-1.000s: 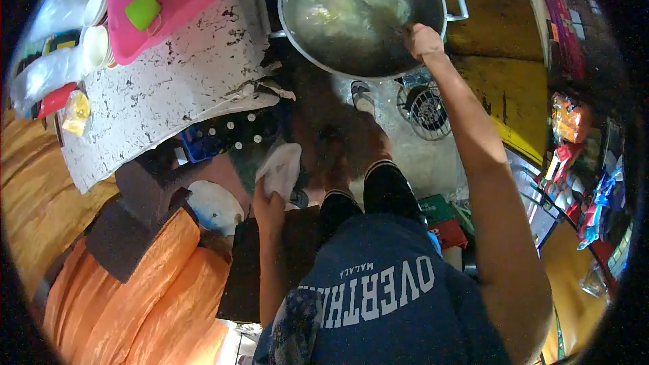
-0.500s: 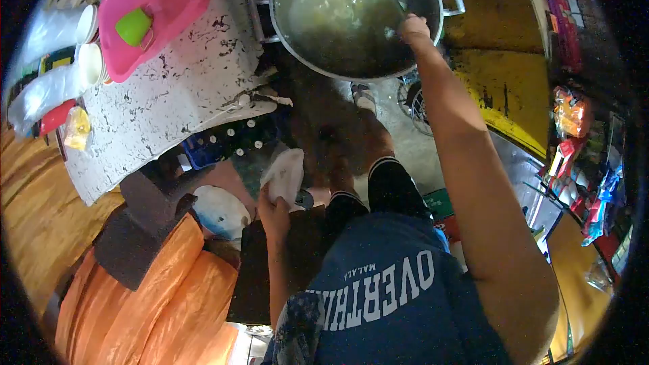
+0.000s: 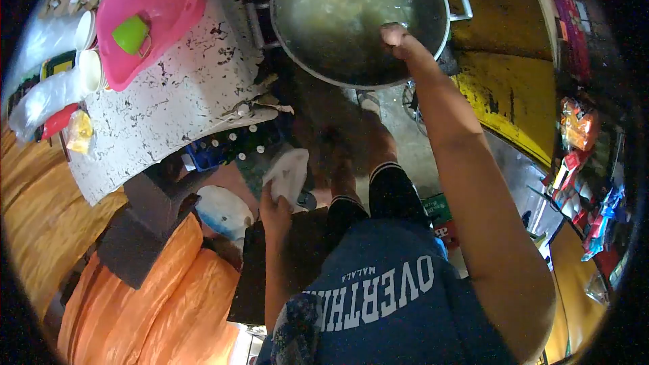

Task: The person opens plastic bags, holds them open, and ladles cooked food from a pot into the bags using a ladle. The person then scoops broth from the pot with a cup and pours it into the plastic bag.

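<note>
R hand [image 3: 395, 35] curled over cloudy liq. [image 3: 341, 0] in the pot [image 3: 431, 17] ahead of me, prob. to stir (what it grips, can't tell); L hand [image 3: 275, 208] pinches a whitish bag [image 3: 293, 170] low, apart, prob. to avoid steam.

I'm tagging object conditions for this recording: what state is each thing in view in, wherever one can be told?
Pot: uncovered, cloudy liquid inside
Right hand: over the pot; what it holds is unclear
Left hand: closed on the white sheet
White sheet: limp, creased; plastic or cloth, cannot tell
Pink basin: uncovered
Green cup: tilted, inside the basin
Tabletop: worn, surface chipped
</note>
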A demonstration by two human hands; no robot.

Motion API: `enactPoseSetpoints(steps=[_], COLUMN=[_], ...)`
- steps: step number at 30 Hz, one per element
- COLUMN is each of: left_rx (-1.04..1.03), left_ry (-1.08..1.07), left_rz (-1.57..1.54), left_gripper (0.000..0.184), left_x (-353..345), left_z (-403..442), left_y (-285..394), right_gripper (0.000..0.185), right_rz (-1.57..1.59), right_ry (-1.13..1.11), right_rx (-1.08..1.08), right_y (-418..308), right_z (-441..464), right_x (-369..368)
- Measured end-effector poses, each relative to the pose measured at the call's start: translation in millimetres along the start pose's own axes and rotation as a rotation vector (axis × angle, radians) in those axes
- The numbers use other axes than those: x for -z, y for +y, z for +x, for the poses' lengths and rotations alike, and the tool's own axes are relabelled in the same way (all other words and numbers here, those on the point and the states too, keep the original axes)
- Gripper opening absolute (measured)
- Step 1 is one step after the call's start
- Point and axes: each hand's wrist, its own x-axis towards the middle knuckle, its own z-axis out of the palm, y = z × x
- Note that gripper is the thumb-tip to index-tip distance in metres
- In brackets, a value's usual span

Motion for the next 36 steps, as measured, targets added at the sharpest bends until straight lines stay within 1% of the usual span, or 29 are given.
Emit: enactPoseSetpoints(steps=[1,2,4,5,7,8,10,14,15,17,18,20,21,23,24,26,30,32,33,34,35,36], left_rx=[-0.189,-0.188,0.009,0.01,0.055,0.055,-0.036,-0.014,0.054,0.123,0.047,-0.031,-0.142,-0.25,-0.095,0.058,-0.013,-0.029,-0.146,-0.204,-0.26,-0.191], left_ry=[0.026,0.028,-0.004,0.001,0.01,0.012,0.023,0.026,0.021,0.017,0.019,0.023,0.048,0.071,0.03,-0.014,0.03,0.031,0.074,0.093,0.114,0.092], left_rz=[0.112,0.114,-0.007,-0.004,0.117,0.117,0.055,0.037,-0.021,-0.08,-0.065,-0.05,-0.008,0.035,-0.017,-0.071,-0.01,0.005,0.04,0.058,0.077,0.005], left_gripper=[0.053,0.053,0.052,0.052,0.052,0.052,0.052,0.053,0.053,0.054,0.054,0.054,0.054,0.054,0.054,0.054,0.054,0.053,0.053,0.053,0.053,0.053], left_x=[0.5,0.3,1.9,3.6,7.3,7.9,6.0,2.8,1.7,0.6,-0.9,-3.9,-5.3,-3.4,-0.6,-0.3,-0.8,-1.7,-4.0,-4.3,-4.7,-5.1], left_z=[1.6,2.1,1.8,1.2,-0.6,-0.5,2.2,0.8,0.1,-0.3,1.8,6.5,8.7,6.3,0.9,-1.5,0.8,4.5,8.6,9.0,9.4,7.0], left_y=[3.3,6.7,16.5,21.9,28.5,24.2,17.4,22.4,25.2,20.7,10.3,-12.2,-23.2,-8.7,3.9,13.7,6.9,-7.3,-22.3,-18.0,-14.0,-10.6], right_gripper=[0.015,0.014,0.012,0.011,0.01,0.01,0.01,0.013,0.013,0.014,0.014,0.014,0.014,0.018,0.018,0.026,0.03,0.032,0.032,0.022,0.017,0.017], right_rz=[0.013,0.028,0.06,0.075,0.1,0.105,0.118,0.137,0.128,0.106,0.104,0.129,0.128,0.186,0.185,0.106,0.201,0.154,0.154,0.084,0.014,0.014], right_ry=[0.008,0.013,0.012,0.013,0.015,0.022,0.039,0.049,0.023,-0.052,-0.052,-0.05,-0.05,0.089,0.091,0.088,0.129,0.072,0.072,0.113,0.153,0.153], right_rx=[-0.079,-0.121,-0.17,-0.181,-0.207,-0.218,-0.241,-0.253,-0.228,-0.155,-0.154,-0.229,-0.228,-0.238,-0.239,-0.235,-0.221,-0.208,-0.208,-0.184,-0.162,-0.167], right_y=[-5.7,-9.9,-16.8,-18.3,-21.3,-22.5,-24.3,-28.9,-28.9,-29.8,-30.8,-41.5,-43.6,-40.1,-38.1,-39.2,-48.3,-36.9,-34.8,-36.7,-37.8,-40.0], right_z=[-1.2,-4.8,-11.3,-15.2,-21.4,-24.0,-29.5,-35.7,-36.7,-39.4,-39.9,-49.8,-52.5,-53.8,-54.1,-57.6,-76.1,-67.9,-65.7,-66.5,-67.4,-65.9], right_x=[-1.8,-3.1,-5.3,-5.9,-5.9,-5.4,-3.6,3.1,4.6,6.6,8.3,9.1,6.5,2.7,2.8,3.8,6.1,16.2,20.2,23.2,25.5,27.3])
